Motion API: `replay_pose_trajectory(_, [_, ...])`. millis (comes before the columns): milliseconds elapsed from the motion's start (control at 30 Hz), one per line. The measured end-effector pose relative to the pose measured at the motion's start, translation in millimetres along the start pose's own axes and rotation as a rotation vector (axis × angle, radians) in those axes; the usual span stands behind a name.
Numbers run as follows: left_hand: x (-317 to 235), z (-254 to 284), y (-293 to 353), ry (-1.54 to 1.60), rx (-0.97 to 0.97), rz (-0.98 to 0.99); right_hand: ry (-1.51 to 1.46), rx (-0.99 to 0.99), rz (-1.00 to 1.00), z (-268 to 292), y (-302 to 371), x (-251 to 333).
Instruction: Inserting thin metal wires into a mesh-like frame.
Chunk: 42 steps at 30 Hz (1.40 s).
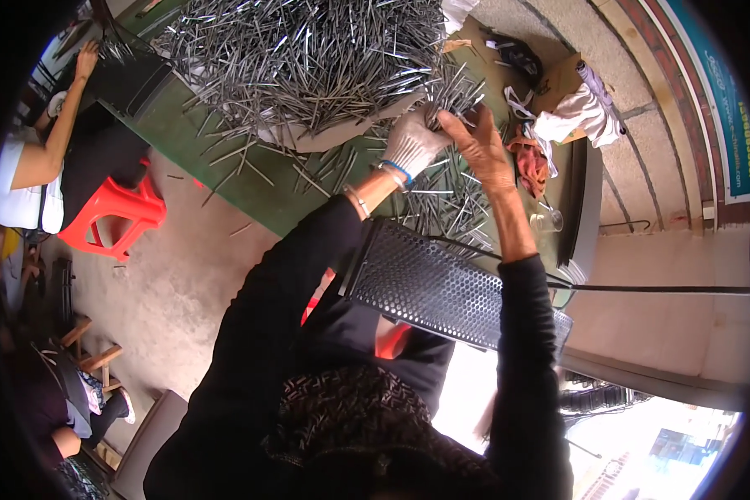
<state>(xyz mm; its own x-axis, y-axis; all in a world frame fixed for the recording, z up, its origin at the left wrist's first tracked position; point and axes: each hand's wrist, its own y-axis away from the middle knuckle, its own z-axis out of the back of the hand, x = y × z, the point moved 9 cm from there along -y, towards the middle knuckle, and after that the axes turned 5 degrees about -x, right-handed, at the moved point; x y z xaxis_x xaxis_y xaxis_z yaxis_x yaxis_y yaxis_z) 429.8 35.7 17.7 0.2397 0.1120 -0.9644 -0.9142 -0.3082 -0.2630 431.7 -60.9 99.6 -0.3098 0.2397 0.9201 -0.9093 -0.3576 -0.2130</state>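
Note:
My left hand (417, 137), in a white knit glove with a blue band at the wrist, closes around a bundle of thin grey metal rods (454, 90). Against the same bundle, my bare right hand (482, 152) curls from the other side; its fingertips are partly hidden among the rods. A large heap of similar rods (308, 58) covers the far part of the green table, and more lie loose below my hands. Nearer to me, a black tray pierced with many small holes (429, 275) rests over my lap, between my forearms.
Crumpled white cloth (571, 117) and a reddish cloth (529, 162) lie at the table's right side, near a clear cup (548, 220). At far left, a person by a red stool (121, 208) reaches to a dark tray (129, 79). Another person sits at lower left.

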Motion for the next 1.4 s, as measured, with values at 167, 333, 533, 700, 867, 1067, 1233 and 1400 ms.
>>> replay_pose_trajectory(167, [26.3,47.2,39.6,-0.302,-0.129,0.009,-0.388,-0.018,-0.126,-66.2,23.6,-33.3])
replay_pose_trajectory(333, [65.9,58.5,48.0,-0.195,-0.14,-0.005,-0.499,-0.072,-0.13,-85.6,29.2,-27.9])
replay_pose_trajectory(533, [29.8,49.6,53.2,-0.287,-0.049,0.069,-0.389,-0.161,-0.196,-67.5,24.1,-35.3])
replay_pose_trajectory(700, [47.3,58.7,63.1,-0.174,0.001,0.061,-0.055,-0.205,-0.225,-79.8,27.4,-40.1])
replay_pose_trajectory(867, [64.1,55.7,57.3,-0.245,0.012,0.122,-0.138,-0.422,0.03,-28.4,-7.2,-10.0])
replay_pose_trajectory(1067, [132.2,68.9,43.3,0.275,0.039,0.423,-0.044,-0.401,0.101,-23.8,-28.2,11.5])
replay_pose_trajectory(1233, [66.0,32.6,18.1,0.491,0.095,0.267,-0.028,-0.352,0.002,-38.8,-19.2,-84.3])
replay_pose_trajectory(1400, [66.7,39.9,41.0,0.428,-0.008,0.221,0.145,-0.26,-0.086,-66.7,-1.6,-88.8])
